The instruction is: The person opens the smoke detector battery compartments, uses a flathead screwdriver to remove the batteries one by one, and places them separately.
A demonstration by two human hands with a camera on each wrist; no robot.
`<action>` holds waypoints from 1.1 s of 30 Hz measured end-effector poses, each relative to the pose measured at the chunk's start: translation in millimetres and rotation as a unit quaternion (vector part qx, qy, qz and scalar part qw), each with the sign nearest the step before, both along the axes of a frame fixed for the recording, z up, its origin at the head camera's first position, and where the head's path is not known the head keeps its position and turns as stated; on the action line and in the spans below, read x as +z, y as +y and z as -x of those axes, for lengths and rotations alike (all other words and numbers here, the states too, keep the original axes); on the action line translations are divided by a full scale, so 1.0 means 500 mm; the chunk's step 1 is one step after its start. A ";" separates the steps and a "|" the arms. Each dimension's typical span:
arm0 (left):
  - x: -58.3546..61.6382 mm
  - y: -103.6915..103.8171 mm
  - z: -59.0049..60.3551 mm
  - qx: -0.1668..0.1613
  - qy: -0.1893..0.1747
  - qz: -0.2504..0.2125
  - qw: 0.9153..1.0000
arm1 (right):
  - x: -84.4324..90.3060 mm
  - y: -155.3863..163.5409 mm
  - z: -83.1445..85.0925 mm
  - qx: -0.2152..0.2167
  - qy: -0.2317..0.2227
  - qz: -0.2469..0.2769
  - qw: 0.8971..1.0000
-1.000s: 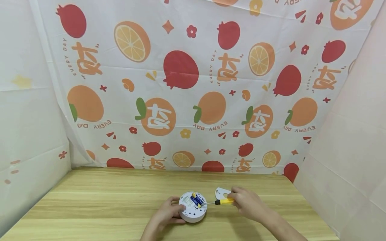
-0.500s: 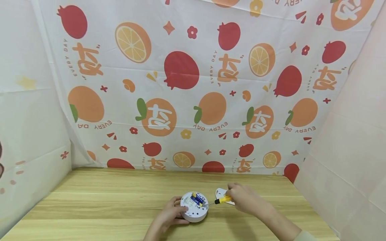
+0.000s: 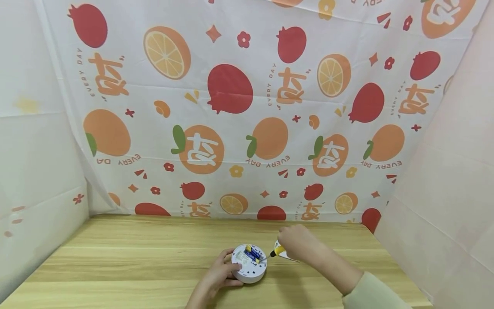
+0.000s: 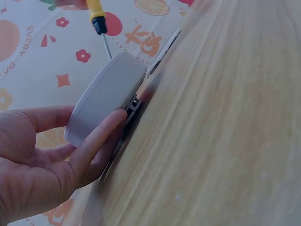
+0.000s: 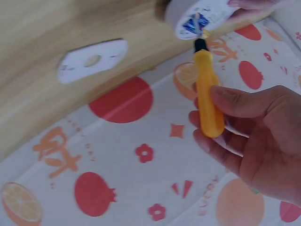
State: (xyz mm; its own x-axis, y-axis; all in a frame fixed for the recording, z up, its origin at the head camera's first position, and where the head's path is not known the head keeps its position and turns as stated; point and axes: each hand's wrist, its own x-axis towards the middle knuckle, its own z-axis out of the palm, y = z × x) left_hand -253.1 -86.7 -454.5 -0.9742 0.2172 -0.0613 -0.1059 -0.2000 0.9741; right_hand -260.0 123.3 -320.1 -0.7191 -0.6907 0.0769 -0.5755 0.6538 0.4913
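A round white device (image 3: 248, 265) lies on the wooden table (image 3: 135, 257) with its back open, showing blue batteries (image 3: 251, 255). My left hand (image 3: 227, 269) grips its left rim, fingers curled around the edge (image 4: 94, 141). My right hand (image 3: 290, 243) holds a yellow-handled screwdriver (image 3: 276, 251) between thumb and fingers (image 5: 235, 101). The tool slants down to the left, and its tip sits in the battery bay (image 5: 196, 21). The device's side (image 4: 106, 96) fills the left wrist view, with the screwdriver shaft (image 4: 107, 46) rising behind it.
A white cover plate (image 5: 91, 61) with a centre hole lies flat on the table just right of the device, partly hidden by my right hand in the head view. Fruit-print cloth (image 3: 231, 107) walls the back; plain panels stand close at both sides.
My right hand has risen and drawn closer to the device, tilting the screwdriver steeper. Its tip stays at the batteries. The left hand keeps its hold.
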 end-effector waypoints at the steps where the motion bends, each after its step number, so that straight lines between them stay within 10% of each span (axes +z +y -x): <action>1: 0.000 0.001 0.000 0.001 0.000 0.000 1.000 | 0.005 -0.008 -0.001 -0.002 0.010 -0.013 1.000; 33: -0.010 0.006 0.002 0.011 0.005 -0.008 1.000 | -0.001 -0.022 -0.022 -0.006 0.030 -0.037 0.999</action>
State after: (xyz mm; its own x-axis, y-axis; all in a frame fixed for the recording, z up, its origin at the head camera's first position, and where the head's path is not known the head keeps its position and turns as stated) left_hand -254.3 -83.5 -459.5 -0.9794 0.1962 -0.0484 -0.0915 -0.2172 0.9718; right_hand -249.0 112.3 -320.7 -0.7235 -0.6867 0.0705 -0.5348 0.6221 0.5718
